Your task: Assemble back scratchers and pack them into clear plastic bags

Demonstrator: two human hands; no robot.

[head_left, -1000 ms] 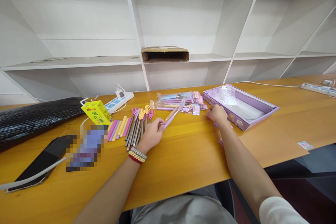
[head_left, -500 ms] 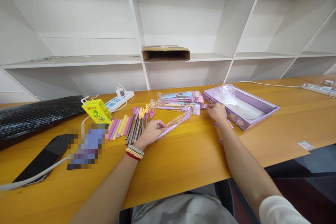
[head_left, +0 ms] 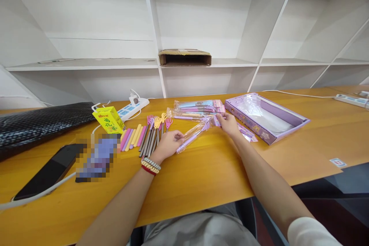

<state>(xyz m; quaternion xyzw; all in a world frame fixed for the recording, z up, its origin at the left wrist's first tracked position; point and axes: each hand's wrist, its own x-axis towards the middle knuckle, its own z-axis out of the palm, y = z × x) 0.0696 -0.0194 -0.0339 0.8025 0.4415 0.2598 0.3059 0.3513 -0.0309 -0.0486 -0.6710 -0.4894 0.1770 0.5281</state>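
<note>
My left hand (head_left: 170, 145) is closed, pinching the lower end of a clear plastic sleeve. Inside lies a purple back scratcher (head_left: 192, 137), its claw head pointing up and right. Near the sleeve's far end, my right hand (head_left: 230, 123) is closed with a small purple card (head_left: 215, 120) at its fingertips. More purple and pink cards (head_left: 247, 133) lie beside that wrist. Bagged back scratchers (head_left: 198, 106) in several colours are stacked just behind. Left of my left hand lie metal rods with claw heads (head_left: 157, 123) and loose coloured handle tubes (head_left: 133, 137).
A purple open box (head_left: 263, 135) sits on the right of the table. Leftward are a yellow drink carton (head_left: 108, 120), a power strip (head_left: 134, 108), a black phone (head_left: 50, 171) and a black wrapped bundle (head_left: 43, 127). A cardboard box (head_left: 185, 58) stands on the shelf behind.
My right hand has moved left from the cards beside the purple box to the sleeve's far end, with a card at its fingertips. My left hand still pinches the sleeve.
</note>
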